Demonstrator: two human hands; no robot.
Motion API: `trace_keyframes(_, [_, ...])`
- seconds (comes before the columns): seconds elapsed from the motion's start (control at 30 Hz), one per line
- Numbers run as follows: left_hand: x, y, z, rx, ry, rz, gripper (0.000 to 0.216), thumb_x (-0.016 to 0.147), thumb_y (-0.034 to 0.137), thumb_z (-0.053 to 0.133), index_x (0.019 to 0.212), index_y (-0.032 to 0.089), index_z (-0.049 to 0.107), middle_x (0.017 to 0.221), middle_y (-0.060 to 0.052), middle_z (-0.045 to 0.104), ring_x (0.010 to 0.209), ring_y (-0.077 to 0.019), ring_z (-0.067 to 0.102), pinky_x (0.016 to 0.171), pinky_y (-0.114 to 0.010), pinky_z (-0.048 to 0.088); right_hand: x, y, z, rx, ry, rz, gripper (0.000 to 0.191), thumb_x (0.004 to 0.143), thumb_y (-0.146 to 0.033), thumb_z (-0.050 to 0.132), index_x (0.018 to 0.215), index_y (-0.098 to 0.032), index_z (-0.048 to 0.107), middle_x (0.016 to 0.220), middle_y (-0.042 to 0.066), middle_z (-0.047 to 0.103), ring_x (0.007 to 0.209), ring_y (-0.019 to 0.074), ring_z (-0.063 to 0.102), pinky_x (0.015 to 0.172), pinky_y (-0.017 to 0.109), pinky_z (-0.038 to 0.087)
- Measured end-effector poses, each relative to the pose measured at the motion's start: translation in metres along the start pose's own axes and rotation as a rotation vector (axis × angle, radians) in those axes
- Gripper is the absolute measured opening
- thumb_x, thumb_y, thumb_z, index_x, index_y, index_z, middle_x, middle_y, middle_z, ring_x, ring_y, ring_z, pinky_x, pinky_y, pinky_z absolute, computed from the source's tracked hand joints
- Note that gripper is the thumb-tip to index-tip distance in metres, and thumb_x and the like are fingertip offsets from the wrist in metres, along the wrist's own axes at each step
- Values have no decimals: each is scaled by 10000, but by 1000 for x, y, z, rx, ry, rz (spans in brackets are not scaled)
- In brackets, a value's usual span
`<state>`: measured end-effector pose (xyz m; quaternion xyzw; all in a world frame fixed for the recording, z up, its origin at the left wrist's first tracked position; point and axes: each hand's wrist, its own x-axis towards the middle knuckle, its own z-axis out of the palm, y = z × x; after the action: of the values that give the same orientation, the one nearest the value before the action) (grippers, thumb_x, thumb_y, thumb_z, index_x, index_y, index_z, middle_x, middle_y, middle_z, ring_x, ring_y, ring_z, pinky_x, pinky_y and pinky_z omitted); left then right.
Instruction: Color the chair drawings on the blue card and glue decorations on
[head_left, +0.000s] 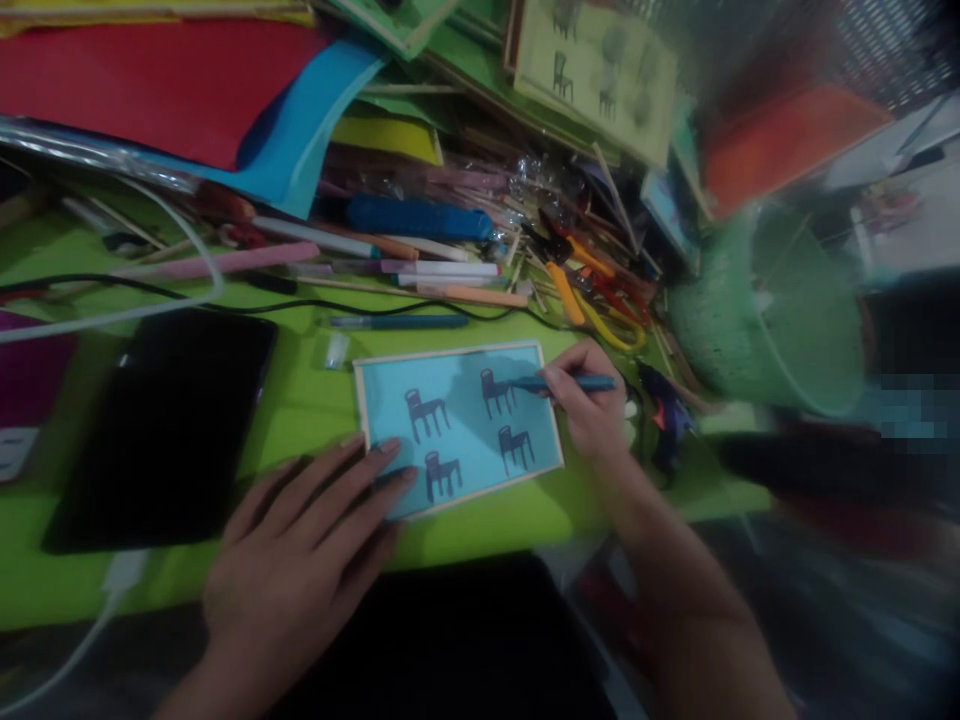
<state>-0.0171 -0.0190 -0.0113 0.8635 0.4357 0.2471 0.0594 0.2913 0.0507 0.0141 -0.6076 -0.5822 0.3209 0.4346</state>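
A light blue card [469, 400] with a pale wooden border lies on the green tabletop, bearing several dark chair drawings. My right hand [592, 405] grips a dark blue pen [562, 383], its tip at the upper right chair drawing [496, 391]. The fingers of my left hand [307, 545] are spread flat, their tips resting on the card's lower left corner. Just above the card is a second blue pen [401, 322], with a small whitish piece [335, 350] near its left end.
A black tablet [165, 430] with a white cable lies at left. Pens, sticks and orange-handled pliers [562, 290] crowd the back, near yellow-handled scissors [619, 330]. A green basket [765, 310] stands at right, beside a glue gun [667, 415]. A yellow chair card [596, 80] leans behind.
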Motion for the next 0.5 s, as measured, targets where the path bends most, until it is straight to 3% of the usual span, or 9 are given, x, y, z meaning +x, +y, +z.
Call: trace_keyframes(0.5, [2,1,-1,5,3,-2,410,907,209,718,1308,276,670,1383,-15,711,1229,-320,686,967,-519,505,0,5,-3,34,19,29,257,919,-397,704,763,-233,583,676,-38,611,607,135,556,586,288,420])
